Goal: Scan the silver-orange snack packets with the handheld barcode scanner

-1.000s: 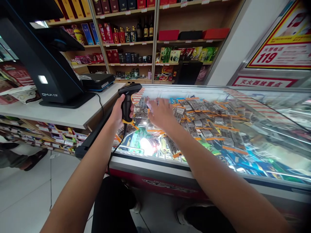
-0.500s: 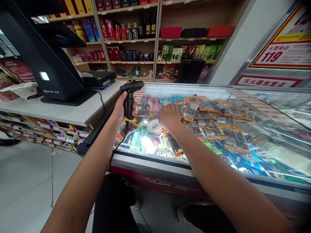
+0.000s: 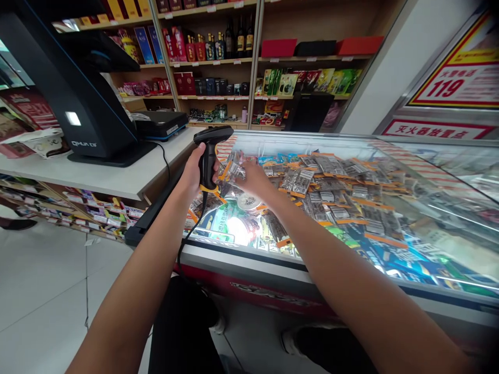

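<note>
My left hand [image 3: 191, 170] is wrapped round the grip of a black and yellow barcode scanner [image 3: 208, 163], held upright over the freezer's left end. Its cable hangs down across the front rim. Beside the scanner, my right hand [image 3: 252, 179] has its fingers closed on a clear snack packet [image 3: 234, 165] with an orange edge, tilted up close to the scanner's grip. Under the right hand lies a round white-lidded tub [image 3: 248, 201]. Several more orange-edged packets [image 3: 331, 183] lie in a heap to the right.
The chest freezer's front rim [image 3: 273, 255] runs across before me, with sliding glass [image 3: 448, 182] at the right. On the left, a counter [image 3: 117, 175] carries a black checkout terminal [image 3: 101, 119]. Stocked shelves [image 3: 212, 65] stand behind.
My right hand has moved left from the packet heap towards the scanner and now has a packet raised beside it. The left hand and scanner stay nearly in place.
</note>
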Demonstrator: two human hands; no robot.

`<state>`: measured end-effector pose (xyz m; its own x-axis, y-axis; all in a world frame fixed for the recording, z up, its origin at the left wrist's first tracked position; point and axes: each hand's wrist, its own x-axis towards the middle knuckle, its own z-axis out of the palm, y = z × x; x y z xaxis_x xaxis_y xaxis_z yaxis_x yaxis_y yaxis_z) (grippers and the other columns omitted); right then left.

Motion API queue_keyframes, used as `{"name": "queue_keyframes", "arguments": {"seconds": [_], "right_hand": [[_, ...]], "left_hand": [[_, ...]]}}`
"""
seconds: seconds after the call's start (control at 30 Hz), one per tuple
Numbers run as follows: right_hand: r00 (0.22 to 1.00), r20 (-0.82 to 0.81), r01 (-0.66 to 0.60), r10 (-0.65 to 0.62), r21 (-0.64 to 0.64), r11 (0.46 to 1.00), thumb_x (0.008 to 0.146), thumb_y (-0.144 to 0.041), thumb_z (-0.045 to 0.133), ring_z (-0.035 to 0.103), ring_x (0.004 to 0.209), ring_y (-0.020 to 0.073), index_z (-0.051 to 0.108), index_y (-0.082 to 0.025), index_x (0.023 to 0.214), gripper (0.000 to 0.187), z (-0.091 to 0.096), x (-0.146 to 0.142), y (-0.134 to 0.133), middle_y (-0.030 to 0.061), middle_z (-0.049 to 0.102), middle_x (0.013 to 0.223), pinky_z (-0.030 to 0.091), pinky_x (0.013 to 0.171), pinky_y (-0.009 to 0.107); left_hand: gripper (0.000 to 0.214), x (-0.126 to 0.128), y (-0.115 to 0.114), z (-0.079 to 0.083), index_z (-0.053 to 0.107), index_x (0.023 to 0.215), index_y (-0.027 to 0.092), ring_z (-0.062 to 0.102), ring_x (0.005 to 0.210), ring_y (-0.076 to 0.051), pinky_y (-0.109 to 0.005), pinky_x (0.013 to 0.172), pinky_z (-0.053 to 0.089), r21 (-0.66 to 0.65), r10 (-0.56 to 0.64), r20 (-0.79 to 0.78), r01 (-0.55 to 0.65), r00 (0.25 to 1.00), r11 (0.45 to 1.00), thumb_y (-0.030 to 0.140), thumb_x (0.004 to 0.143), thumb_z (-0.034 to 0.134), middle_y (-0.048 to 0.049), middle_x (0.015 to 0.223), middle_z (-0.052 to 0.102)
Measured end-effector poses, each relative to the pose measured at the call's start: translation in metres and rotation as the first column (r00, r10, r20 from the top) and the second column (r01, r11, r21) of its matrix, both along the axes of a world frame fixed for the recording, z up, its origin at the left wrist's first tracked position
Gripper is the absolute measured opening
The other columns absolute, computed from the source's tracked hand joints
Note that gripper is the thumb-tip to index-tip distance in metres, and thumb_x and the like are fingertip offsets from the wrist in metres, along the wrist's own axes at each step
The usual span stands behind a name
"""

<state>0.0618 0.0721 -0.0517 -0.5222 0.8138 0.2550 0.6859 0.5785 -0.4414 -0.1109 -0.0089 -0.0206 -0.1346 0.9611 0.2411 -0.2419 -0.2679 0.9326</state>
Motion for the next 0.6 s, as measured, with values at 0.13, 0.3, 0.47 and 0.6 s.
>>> {"name": "queue_keyframes", "arguments": {"seconds": [0.13, 0.3, 0.47, 0.6], "right_hand": [[0.858, -0.448, 0.116, -0.253, -0.311, 0.943, 0.097, -0.040, 0.066, 0.067, 0.109, 0.0320, 0.063, -0.013, 0.127, 0.041, 0.020, 0.017, 0.002, 0.0186, 0.070, 0.120, 0.055, 0.090, 0.043], [0.579, -0.681, 0.037, -0.447, -0.527, 0.849, 0.092, -0.042, 0.071, 0.068, 0.090, 0.0233, 0.061, -0.020, 0.111, 0.030, 0.029, 0.027, 0.006, 0.0104, 0.070, 0.106, 0.057, 0.065, 0.032], [0.485, -0.773, -0.043, -0.409, -0.488, 0.872, 0.090, -0.036, 0.068, 0.070, 0.083, 0.0194, 0.060, -0.020, 0.113, 0.030, 0.021, 0.028, 0.017, 0.0065, 0.071, 0.106, 0.058, 0.062, 0.029], [0.492, -0.751, 0.015, -0.441, -0.499, 0.867, 0.090, -0.037, 0.066, 0.070, 0.085, 0.0183, 0.061, -0.019, 0.115, 0.031, 0.021, 0.029, 0.022, 0.0076, 0.072, 0.110, 0.057, 0.063, 0.027]], "left_hand": [[0.050, 0.004, -0.005, -0.001, 0.059, 0.084, 0.020, 0.050, 0.040, -0.011, -0.024, 0.040, 0.036, -0.022, -0.099, -0.097, 0.097, 0.990, 0.995, 0.069, 0.089, 0.057, 0.0007, 0.060, 0.056], [0.053, 0.012, -0.016, 0.000, 0.058, 0.079, 0.019, 0.050, 0.040, -0.011, -0.025, 0.039, 0.036, -0.092, -0.306, -0.283, 0.292, 0.909, 0.952, 0.071, 0.085, 0.065, -0.0014, 0.062, 0.059], [0.056, 0.016, -0.019, 0.001, 0.058, 0.076, 0.019, 0.052, 0.040, -0.012, -0.025, 0.039, 0.038, -0.190, -0.417, -0.375, 0.371, 0.828, 0.909, 0.073, 0.082, 0.070, -0.0030, 0.063, 0.060], [0.057, 0.016, -0.018, 0.001, 0.059, 0.072, 0.018, 0.049, 0.038, -0.011, -0.026, 0.040, 0.039, -0.174, -0.404, -0.393, 0.364, 0.826, 0.915, 0.073, 0.083, 0.068, -0.0032, 0.061, 0.058]]}}
